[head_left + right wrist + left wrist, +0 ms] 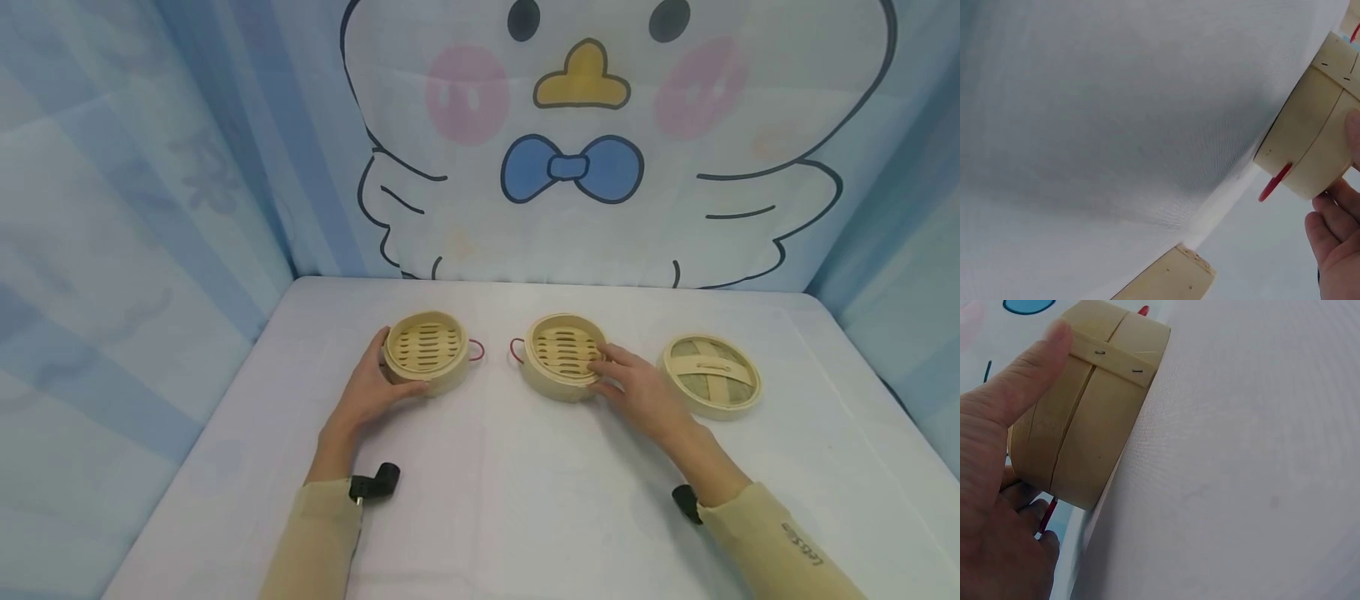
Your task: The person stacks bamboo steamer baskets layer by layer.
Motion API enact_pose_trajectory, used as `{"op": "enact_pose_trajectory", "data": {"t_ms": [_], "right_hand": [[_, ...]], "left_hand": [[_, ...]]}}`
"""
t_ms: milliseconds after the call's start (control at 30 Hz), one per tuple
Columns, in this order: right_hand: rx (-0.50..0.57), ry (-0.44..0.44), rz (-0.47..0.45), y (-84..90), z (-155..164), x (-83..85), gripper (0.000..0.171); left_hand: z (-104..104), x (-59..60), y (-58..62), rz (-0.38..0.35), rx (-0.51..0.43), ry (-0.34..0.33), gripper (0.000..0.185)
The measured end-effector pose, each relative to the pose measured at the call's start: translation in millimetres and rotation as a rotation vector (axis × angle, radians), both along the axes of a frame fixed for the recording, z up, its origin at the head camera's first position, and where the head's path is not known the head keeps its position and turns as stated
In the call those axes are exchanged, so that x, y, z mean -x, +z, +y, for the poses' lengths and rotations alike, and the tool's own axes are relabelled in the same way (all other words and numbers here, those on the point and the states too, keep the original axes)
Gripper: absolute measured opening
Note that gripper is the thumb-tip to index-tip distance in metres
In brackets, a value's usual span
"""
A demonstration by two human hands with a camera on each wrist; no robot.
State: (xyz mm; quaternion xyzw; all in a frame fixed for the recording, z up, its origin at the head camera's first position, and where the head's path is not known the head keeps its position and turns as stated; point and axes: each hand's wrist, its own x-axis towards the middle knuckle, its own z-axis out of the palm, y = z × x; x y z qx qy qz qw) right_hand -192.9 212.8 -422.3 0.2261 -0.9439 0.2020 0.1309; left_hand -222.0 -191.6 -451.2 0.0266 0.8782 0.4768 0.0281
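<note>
Two small round bamboo steamer baskets with slotted bases stand on the table. My left hand (371, 387) holds the left steamer basket (447, 381), thumb along the near wall and fingers round the left side. In the left wrist view that basket (1107, 425) shows its stapled wall, the thumb lying against it. My right hand (641, 392) grips the right-hand steamer basket (553, 386) by its right side, fingertips at the rim. The right wrist view has this basket (1310, 131) with a red loop handle (1275, 181) and the thumb on its wall.
A woven bamboo steamer lid (716, 408) with a strap handle lies just right of my right hand. White cloth covers the table (525, 500). Behind it hangs a curtain (480, 225) with a cartoon print; blue curtains flank both sides.
</note>
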Motion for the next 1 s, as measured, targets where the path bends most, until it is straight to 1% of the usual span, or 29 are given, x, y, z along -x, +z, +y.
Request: {"op": "enact_pose_trajectory", "data": {"t_ms": [300, 600, 667, 800, 1000], "right_hand": [[0.01, -0.003, -0.013, 0.7, -1.3, -1.2, 0.031], [0.042, 0.009, 0.049, 1.0, -1.3, -0.7, 0.029], [0.055, 0.009, 0.046, 0.7, -1.2, -0.4, 0.029], [0.086, -0.008, -0.007, -0.9, 0.8, 1.1, 0.029], [0.172, -0.031, -0.103, -1.8, 3.7, 2.0, 0.028]], "left_hand": [[-1.0, -0.7, -1.7, 0.0, -0.001, 0.0, 0.129], [-0.1, 0.2, -1.6, 0.007, -0.007, 0.004, 0.13], [0.4, -0.5, -0.9, 0.005, -0.007, 0.006, 0.13], [1.1, -1.0, -0.4, 0.009, -0.009, 0.007, 0.13], [-0.2, -0.8, -0.8, 0.016, -0.007, 0.001, 0.129]]}}
